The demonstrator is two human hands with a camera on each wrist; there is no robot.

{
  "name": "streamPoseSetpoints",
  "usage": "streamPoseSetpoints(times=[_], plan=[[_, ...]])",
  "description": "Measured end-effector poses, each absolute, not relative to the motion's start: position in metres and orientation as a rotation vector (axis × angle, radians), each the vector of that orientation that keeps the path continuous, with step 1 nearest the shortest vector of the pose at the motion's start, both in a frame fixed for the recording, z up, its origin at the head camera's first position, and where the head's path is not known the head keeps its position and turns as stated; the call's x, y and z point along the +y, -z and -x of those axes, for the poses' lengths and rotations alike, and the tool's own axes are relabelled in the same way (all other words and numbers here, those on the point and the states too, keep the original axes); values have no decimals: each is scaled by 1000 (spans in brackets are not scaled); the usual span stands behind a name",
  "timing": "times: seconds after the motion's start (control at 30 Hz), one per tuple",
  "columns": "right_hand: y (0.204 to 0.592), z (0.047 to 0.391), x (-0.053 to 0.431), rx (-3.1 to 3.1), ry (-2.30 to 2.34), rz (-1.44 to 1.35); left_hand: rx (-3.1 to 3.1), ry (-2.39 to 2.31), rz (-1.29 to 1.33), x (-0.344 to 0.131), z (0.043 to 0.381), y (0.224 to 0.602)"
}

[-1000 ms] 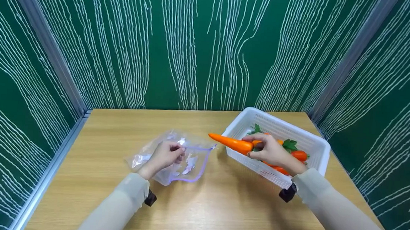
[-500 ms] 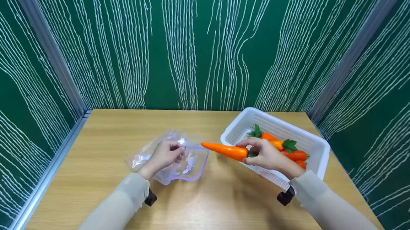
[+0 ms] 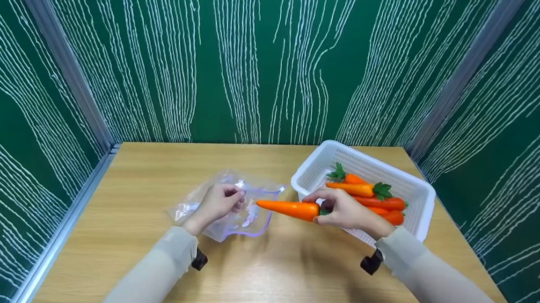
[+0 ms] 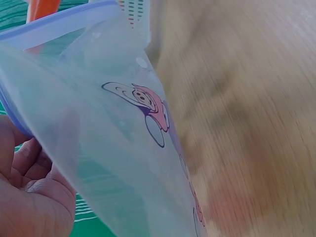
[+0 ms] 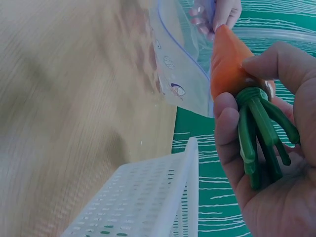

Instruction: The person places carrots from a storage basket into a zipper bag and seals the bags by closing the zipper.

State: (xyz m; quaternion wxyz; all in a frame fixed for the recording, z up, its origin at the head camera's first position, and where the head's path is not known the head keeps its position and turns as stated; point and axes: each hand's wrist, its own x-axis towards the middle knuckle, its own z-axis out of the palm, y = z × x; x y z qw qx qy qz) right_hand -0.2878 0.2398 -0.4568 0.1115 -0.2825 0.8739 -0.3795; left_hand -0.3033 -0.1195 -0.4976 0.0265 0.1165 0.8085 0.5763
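From the head view, two arms in pale, long sleeves (image 3: pixel 431 269) reach forward over a light brown wooden table (image 3: pixel 262 282). The left hand (image 3: pixel 218 205) is bent in, with its thumb and fingers pinching the edge of a see-through plastic bag with a purple rim (image 3: pixel 258 225). The right hand (image 3: pixel 343 210) curls round the fat end of a long, shiny orange carrot (image 3: pixel 290 210). The carrot is up off the table, nearly flat, and its thin tip points at the left hand. More orange carrots (image 3: pixel 349 189) lie in a white plastic basket with holes (image 3: pixel 386 168), just behind the right hand.

From the left wrist, the fingers are folded in by the bag's rim. The bag has a pink and white cartoon picture (image 4: pixel 148 106) on it.

From the right wrist, the thumb presses one side of the carrot and fingers hold the other. Its green plastic stalks (image 5: pixel 261 131) point back into the palm. The tip is near the bag's mouth; I cannot tell if it is inside.
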Motion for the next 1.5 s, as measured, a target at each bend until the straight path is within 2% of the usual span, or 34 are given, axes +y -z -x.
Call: streamPoseSetpoints(times=[0.87, 1.5], plan=[[468, 287, 207, 2504, 1129, 626, 2488, -1777, -340, -115, 303, 493], [477, 285, 183, 2555, 1116, 778, 2498, -1759, -350, -112, 300, 493]])
